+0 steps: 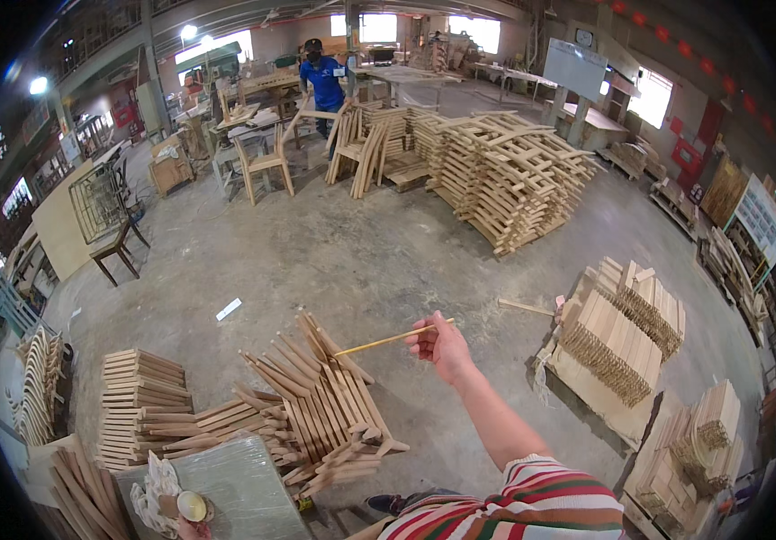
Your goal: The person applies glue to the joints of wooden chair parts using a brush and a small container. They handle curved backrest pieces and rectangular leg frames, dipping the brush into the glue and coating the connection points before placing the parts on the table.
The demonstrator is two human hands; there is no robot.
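Note:
My right hand (442, 349) is raised at the end of an outstretched arm, its fingers closed round a thin yellow stick (379, 343). The stick's far end points left, over a stack of shaped wooden chair parts (338, 405). At the lower left, my left hand (192, 529) shows only in part at the picture's edge. It is closed on a small round container (192, 506) with a pale yellowish inside. A crumpled white cloth (156, 495) lies beside that hand, at the edge of a plastic-wrapped greenish surface (239, 481).
More stacked wooden parts (140, 396) stand at left. Pallets of wood pieces (618, 346) sit at right, with a tall crisscrossed stack (514, 175) farther off. A co-worker in blue (323, 83) stands behind bare chair frames (265, 162). A dark chair (120, 247) is at left.

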